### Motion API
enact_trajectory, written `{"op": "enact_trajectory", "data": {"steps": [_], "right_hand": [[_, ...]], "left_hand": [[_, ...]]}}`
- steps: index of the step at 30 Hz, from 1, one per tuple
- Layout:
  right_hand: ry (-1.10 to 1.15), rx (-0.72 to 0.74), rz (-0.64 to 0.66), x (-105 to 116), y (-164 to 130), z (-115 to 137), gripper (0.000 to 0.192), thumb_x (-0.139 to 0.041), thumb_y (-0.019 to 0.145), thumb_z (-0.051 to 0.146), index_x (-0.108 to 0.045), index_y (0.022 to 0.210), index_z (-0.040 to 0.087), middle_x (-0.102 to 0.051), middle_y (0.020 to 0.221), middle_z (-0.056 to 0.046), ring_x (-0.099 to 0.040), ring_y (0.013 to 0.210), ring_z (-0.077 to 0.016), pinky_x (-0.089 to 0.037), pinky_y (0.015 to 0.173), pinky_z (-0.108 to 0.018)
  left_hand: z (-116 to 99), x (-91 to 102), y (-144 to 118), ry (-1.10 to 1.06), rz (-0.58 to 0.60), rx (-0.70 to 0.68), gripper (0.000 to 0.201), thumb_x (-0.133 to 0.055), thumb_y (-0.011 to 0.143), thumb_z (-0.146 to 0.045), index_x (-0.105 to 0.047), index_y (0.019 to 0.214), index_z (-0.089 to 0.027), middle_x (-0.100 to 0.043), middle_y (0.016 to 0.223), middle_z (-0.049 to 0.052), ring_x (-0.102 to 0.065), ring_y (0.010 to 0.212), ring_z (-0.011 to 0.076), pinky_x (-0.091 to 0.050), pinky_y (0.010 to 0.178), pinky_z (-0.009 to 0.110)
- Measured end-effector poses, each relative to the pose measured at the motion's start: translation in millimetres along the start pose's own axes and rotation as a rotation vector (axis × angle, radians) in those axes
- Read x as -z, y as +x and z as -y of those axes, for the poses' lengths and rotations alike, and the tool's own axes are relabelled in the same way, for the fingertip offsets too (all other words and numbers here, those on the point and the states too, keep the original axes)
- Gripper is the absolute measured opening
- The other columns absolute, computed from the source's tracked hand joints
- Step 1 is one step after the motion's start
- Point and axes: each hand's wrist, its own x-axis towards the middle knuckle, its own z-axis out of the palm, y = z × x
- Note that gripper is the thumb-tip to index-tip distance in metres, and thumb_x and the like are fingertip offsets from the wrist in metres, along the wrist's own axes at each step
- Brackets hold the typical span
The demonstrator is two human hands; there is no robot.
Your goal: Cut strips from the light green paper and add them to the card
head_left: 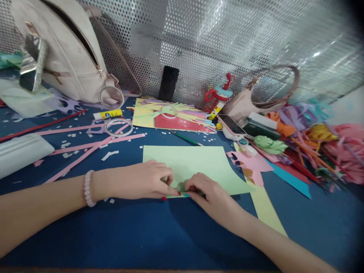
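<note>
One green sheet point(199, 161), centre of the bench point(136, 237)! Left hand point(148, 179), fingertips down at its near edge; whether they're pinching, I can't tell. Right hand point(213, 191), just beside, thumb and curled fingers gripping that same edge. The sheet's right corner reaches a yellow strip point(269, 210), one pink cutout point(257, 163) close by. Beyond: two glue sticks point(108, 114), one black phone point(168, 83) propped upright. Broad blue surface runs from sheet to front edge.
</note>
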Motion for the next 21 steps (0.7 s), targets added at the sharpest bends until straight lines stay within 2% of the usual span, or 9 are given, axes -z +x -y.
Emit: {"op": "enact_trajectory", "data": {"steps": [6,10,14,18,21], "right_hand": [[0.021,0.032,0.002,0,2,0,0.020,-0.051,0.083,-0.001,-0.054,0.077,0.019,-0.058,0.080,-0.001,-0.055,0.076,-0.0141,-0.046,0.067,-0.025],[-0.016,0.070,-0.023,-1,2,-3,0.020,-0.052,0.083,0.000,-0.056,0.078,0.019,-0.059,0.079,-0.001,-0.056,0.077,-0.0143,-0.046,0.067,-0.025],[-0.129,0.188,-0.077,-2,-1,-6,0.017,-0.049,0.088,0.005,-0.058,0.079,0.017,-0.058,0.078,-0.003,-0.055,0.076,-0.0155,-0.045,0.069,-0.027],[-0.296,0.391,-0.108,-2,-6,1,0.024,-0.043,0.093,0.011,-0.065,0.096,0.018,-0.058,0.083,-0.005,-0.053,0.079,-0.0167,-0.044,0.074,-0.031],[-0.403,0.428,-0.026,-4,-5,15,0.025,-0.050,0.092,0.022,-0.063,0.113,0.023,-0.058,0.093,-0.007,-0.051,0.084,-0.0193,-0.044,0.075,-0.033]], "left_hand": [[6,-0.4,-3,0.063,0.041,-0.025,0.029,-0.047,0.098,-0.032,-0.058,0.125,-0.030,-0.054,0.115,0.009,-0.048,0.103,0.0222,-0.035,0.091,0.036],[14,0.2,-6,0.056,0.081,-0.055,0.040,-0.054,0.093,-0.041,-0.052,0.132,-0.035,-0.043,0.141,0.010,-0.035,0.128,0.0296,-0.025,0.104,0.043],[18,1.4,-5,0.044,0.124,-0.032,0.045,-0.054,0.091,-0.046,-0.049,0.135,-0.039,-0.035,0.150,0.009,-0.027,0.136,0.0333,-0.017,0.108,0.049],[20,1.4,-3,0.008,0.133,-0.023,0.042,-0.059,0.089,-0.045,-0.055,0.130,-0.037,-0.035,0.150,0.008,-0.026,0.138,0.0324,-0.015,0.110,0.051],[21,0.5,-3,-0.022,0.100,-0.037,0.035,-0.064,0.087,-0.040,-0.062,0.121,-0.034,-0.036,0.150,0.008,-0.027,0.138,0.0314,-0.015,0.111,0.051]]}}
